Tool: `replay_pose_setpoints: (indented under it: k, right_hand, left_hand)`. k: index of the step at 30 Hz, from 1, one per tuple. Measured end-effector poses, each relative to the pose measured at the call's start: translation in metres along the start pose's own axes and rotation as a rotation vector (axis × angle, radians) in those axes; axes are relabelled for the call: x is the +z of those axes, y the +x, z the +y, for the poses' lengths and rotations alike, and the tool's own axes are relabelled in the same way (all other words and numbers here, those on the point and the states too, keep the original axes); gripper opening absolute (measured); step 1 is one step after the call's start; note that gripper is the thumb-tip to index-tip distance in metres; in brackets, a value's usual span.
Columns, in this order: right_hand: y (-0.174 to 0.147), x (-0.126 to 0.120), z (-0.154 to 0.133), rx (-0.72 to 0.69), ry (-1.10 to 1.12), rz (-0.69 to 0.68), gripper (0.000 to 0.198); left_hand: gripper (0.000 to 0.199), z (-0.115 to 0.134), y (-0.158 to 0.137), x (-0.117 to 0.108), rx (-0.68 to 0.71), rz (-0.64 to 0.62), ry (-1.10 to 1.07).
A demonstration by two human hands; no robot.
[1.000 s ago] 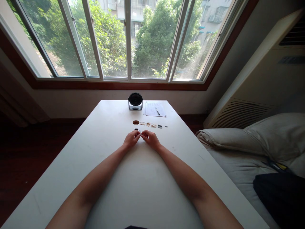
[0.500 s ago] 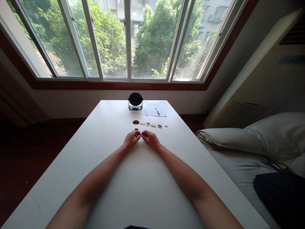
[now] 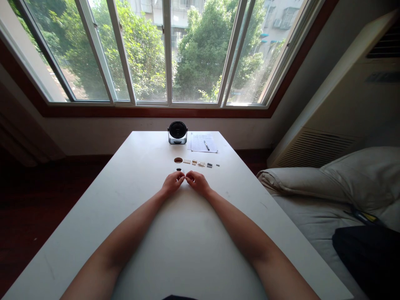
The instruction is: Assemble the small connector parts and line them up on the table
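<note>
Both hands are pinching together on the white table (image 3: 150, 233), left hand (image 3: 172, 182) and right hand (image 3: 197, 182) fingertips touching around something too tiny to make out. Small dark round piece (image 3: 178, 169) is sitting just beyond the left fingers, with a row of small tan and grey parts (image 3: 200, 163) lying further out.

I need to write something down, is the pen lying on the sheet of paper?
Yes, the pen lies on the sheet of paper beside the small fan.
</note>
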State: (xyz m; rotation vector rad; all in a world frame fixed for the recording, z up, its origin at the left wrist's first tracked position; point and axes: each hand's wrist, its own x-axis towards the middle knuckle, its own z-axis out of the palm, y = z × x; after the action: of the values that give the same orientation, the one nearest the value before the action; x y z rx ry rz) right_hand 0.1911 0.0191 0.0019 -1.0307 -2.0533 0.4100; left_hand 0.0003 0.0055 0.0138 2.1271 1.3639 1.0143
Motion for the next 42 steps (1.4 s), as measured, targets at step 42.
replay_pose_setpoints:
  k: [42]
  right_hand:
    - [-0.0001, -0.0024, -0.0033, 0.02, -0.029, -0.004, 0.015]
  left_hand:
    - [0.018, -0.0025, 0.0008, 0.0008, -0.037, 0.04, -0.116]
